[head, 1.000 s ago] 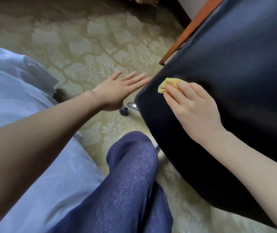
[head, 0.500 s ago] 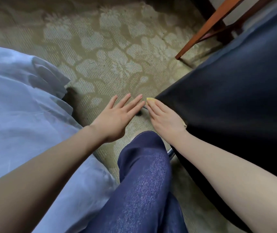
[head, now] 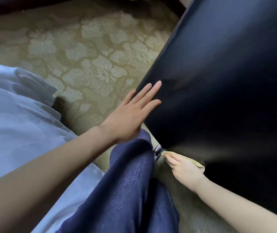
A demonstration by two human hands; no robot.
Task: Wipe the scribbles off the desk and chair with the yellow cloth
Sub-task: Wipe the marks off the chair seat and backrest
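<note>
The black chair seat fills the right half of the head view. My left hand lies flat with straight fingers against the seat's left edge. My right hand is lower, at the seat's near edge, pressing the yellow cloth against the chair with flat fingers. Only a strip of the cloth shows past the hand. No scribbles are visible on the dark surface.
A patterned beige carpet covers the floor. My blue-trousered knee sits between my arms, and a light blue garment lies at the left. A chrome chair part shows under the seat edge.
My right hand slid the cloth down along the seat's edge toward me. My left hand moved from hovering over the carpet onto the seat's left edge.
</note>
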